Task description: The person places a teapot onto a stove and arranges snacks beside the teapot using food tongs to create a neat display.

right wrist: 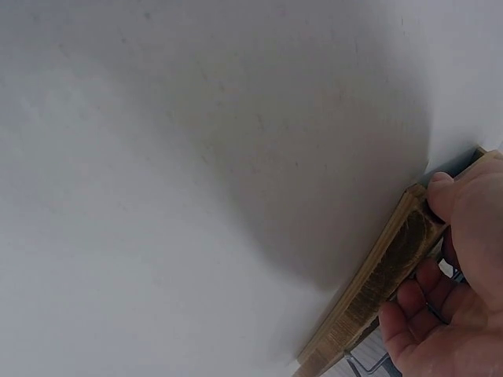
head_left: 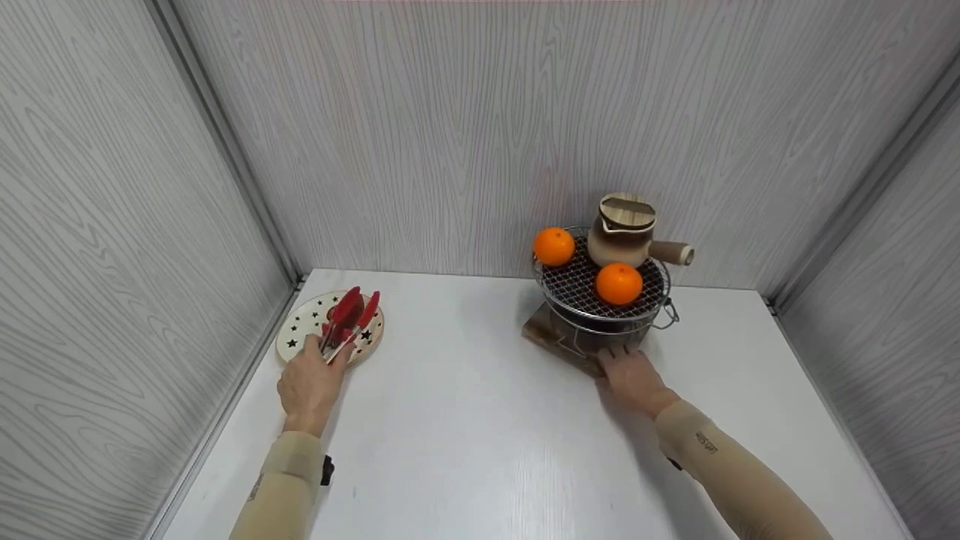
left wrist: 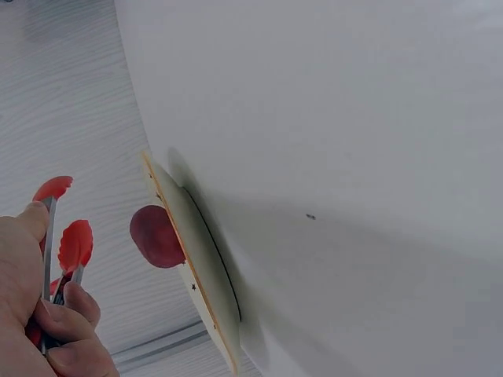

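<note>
My left hand (head_left: 309,382) grips a pair of metal tongs (left wrist: 49,243) with red scalloped tips. The tips stand apart above a white plate (head_left: 301,314) with black stars. On that plate lies a dark red round fruit (left wrist: 157,236), partly hidden by the tongs in the head view. On the other side, my right hand (head_left: 632,381) holds the front edge of a wooden base (right wrist: 385,271), thumb on one face and fingers on the other. A round wire grill (head_left: 574,289) stands on this base.
Two oranges (head_left: 553,247) and a brown teapot (head_left: 619,244) with a wooden lid and side handle sit on the grill mesh. A wire loop (head_left: 670,311) sticks out at its right. Grey panels (head_left: 420,135) enclose the white table (head_left: 465,420) behind and at both sides.
</note>
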Demonstrator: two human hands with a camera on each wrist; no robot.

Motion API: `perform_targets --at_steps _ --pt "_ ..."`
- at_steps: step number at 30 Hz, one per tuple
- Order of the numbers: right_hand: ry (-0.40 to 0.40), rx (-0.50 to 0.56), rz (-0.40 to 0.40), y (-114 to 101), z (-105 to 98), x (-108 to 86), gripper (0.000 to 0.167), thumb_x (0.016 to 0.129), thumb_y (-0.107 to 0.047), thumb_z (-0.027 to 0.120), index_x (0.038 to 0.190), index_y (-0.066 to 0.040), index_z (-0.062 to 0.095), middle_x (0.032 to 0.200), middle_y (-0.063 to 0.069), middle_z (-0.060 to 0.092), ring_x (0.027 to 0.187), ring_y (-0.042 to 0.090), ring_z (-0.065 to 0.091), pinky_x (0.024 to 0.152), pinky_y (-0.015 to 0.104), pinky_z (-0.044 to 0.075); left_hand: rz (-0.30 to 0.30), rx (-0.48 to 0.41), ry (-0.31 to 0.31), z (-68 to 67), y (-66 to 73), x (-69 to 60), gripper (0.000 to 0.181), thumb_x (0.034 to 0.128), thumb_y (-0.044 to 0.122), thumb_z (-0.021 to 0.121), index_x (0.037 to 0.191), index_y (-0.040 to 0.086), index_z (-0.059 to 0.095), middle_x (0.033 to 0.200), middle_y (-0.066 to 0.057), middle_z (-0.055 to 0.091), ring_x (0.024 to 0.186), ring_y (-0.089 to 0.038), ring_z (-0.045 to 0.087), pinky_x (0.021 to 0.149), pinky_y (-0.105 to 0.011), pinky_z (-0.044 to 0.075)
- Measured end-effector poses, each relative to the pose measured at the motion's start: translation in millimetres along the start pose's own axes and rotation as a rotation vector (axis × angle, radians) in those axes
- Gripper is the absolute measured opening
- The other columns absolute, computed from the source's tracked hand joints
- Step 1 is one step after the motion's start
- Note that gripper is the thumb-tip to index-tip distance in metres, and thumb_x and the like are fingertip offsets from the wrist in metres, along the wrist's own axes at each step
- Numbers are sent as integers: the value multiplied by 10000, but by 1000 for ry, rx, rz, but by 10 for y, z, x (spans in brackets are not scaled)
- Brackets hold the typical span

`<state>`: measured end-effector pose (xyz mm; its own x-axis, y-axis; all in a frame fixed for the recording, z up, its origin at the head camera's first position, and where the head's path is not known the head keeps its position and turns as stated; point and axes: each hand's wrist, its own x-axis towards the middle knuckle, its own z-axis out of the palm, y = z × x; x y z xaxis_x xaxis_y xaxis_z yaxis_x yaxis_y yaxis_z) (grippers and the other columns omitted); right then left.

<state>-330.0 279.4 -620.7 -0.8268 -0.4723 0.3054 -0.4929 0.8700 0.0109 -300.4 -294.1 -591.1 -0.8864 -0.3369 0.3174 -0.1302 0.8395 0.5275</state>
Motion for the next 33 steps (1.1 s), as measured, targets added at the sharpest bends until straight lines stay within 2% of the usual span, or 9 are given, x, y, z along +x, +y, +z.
perform_targets --at_steps 5,7,12,14,18,21,24,28,33 --pt "83 22 -62 77 94 -4 480 859 -121 891 1208 22 594 1158 318 630 1083 533 632 853 678 587 -50 7 -11 -31 -56 18 655 1065 561 720 1341 -18 588 1090 -410 755 908 -629 748 718 -705 550" --pt "121 3 -83 197 264 -11 490 884 -183 879 1240 -18 586 1185 268 627 1093 478 626 819 661 588 -69 13 -23 -37 -74 24 673 1068 575 707 1346 -25 580 1111 -421 746 931 -638 744 739 -710 549" --pt "164 9 -119 349 464 -24 507 906 -229 868 1252 -16 565 1202 252 595 1093 439 594 781 653 583 -101 25 -55 -41 -109 43 658 1071 580 697 1293 -24 561 1106 -425 736 952 -634 744 760 -700 554" --pt "169 46 -139 292 366 -26 531 871 -176 889 1231 37 562 1184 307 587 1079 485 589 795 683 579 -111 25 -64 -39 -122 53 655 1072 578 697 1298 -22 561 1110 -423 736 961 -628 746 768 -692 557" --pt "183 7 -147 249 299 -21 507 886 -186 869 1237 23 569 1185 274 603 1092 456 593 815 659 589 -121 22 -79 -26 -150 69 659 1076 567 697 1308 -34 560 1114 -434 732 965 -624 747 771 -686 561" --pt "162 -23 -139 149 160 -13 507 861 -153 886 1219 45 585 1166 283 620 1079 462 609 864 652 596 -126 20 -86 -2 -178 79 671 1075 563 703 1323 -43 559 1131 -441 731 972 -623 749 777 -686 565" --pt "103 -63 -105 45 33 0 497 864 -132 899 1221 61 612 1186 292 644 1105 468 635 941 625 608 -133 23 -93 28 -213 92 703 1073 562 706 1375 -54 553 1172 -452 726 992 -625 749 793 -689 572" --pt "51 -79 -58 15 5 2 487 885 -141 895 1238 50 619 1214 292 647 1123 468 644 940 609 617 -154 30 -115 64 -243 115 758 1073 559 702 1470 -64 532 1238 -457 713 1042 -626 745 840 -690 580" --pt "81 -62 -57 35 33 0 516 844 -163 930 1211 16 615 1176 278 639 1073 455 635 868 618 616 -184 39 -149 131 -264 147 734 1084 556 689 1456 -59 542 1238 -430 726 1065 -603 747 854 -663 576"
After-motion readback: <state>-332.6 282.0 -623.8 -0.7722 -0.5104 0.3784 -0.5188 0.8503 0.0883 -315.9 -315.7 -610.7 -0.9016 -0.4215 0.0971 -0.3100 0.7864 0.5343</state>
